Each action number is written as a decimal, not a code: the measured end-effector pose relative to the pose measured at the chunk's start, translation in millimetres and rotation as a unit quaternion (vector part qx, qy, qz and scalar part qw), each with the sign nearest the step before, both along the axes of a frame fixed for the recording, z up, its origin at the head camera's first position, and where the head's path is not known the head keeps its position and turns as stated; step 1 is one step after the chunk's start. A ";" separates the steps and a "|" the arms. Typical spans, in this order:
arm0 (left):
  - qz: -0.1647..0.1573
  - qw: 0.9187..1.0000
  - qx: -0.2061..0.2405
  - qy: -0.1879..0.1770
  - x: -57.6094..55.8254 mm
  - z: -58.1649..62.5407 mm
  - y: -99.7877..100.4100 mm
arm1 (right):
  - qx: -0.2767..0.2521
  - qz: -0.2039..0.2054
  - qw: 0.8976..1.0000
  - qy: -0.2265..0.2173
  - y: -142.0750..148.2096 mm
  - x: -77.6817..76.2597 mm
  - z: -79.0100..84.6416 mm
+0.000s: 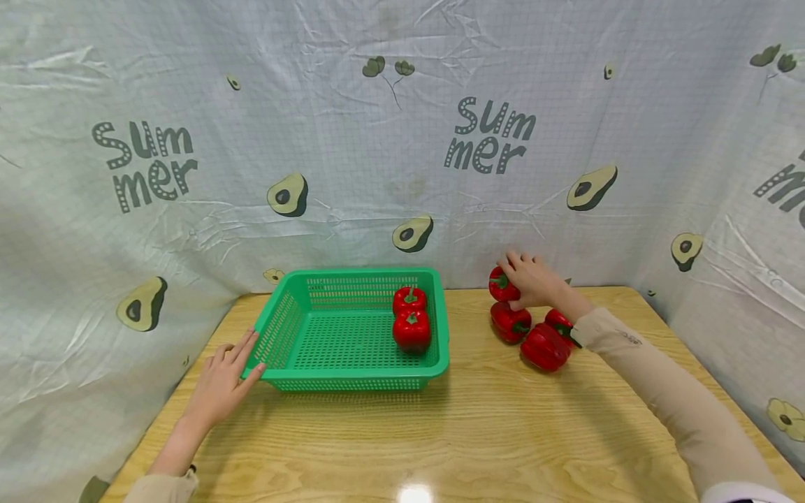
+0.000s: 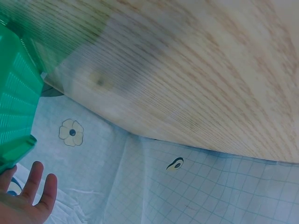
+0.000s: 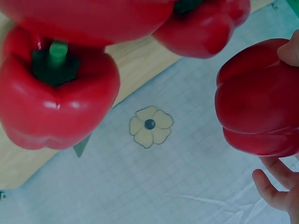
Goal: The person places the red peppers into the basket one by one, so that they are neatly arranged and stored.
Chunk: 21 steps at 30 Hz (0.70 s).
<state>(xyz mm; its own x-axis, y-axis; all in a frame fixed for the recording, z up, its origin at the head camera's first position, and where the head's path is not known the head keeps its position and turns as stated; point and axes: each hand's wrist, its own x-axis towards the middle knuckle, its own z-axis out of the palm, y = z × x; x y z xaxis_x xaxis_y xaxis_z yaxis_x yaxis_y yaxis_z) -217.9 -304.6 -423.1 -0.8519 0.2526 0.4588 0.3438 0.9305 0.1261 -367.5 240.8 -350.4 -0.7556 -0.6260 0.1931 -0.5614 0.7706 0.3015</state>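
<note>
My right hand (image 1: 534, 281) grips a red bell pepper (image 1: 499, 288) at the back right of the table; in the right wrist view the thumb and fingers are on either side of this pepper (image 3: 257, 102). Close by on the wood lie several more red bell peppers (image 1: 545, 348). A green plastic basket (image 1: 352, 374) stands left of them, with two red bell peppers (image 1: 411, 332) at its right end. On the basket's left rim rests my left hand (image 1: 216, 384), fingers extended; the left wrist view shows only part of that hand (image 2: 30, 198).
The wooden table (image 1: 503, 433) carries everything. Behind it and along both sides hangs a pale cloth (image 1: 352, 140) printed with avocados, flowers and lettering; the table's back edge meets it just behind the basket and peppers.
</note>
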 end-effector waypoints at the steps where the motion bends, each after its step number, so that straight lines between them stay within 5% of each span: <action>1: 0.000 1.000 0.001 0.000 0.2 -0.1 0.1 | -0.005 0.002 1.000 -0.001 -1.0 1.4 0.3; 21: 0.005 1.000 0.000 0.000 1.3 1.7 1.6 | -0.039 0.042 0.998 0.006 -29.9 24.7 1.6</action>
<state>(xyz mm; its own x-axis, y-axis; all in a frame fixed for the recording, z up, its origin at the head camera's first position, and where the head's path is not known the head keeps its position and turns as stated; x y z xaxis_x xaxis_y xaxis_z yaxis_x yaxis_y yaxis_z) -216.5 -303.0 -421.3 -0.8547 0.2446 0.4578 0.3347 0.9339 0.1259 -342.8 211.0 -348.8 -0.6983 -0.6702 0.2514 -0.6222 0.7420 0.2496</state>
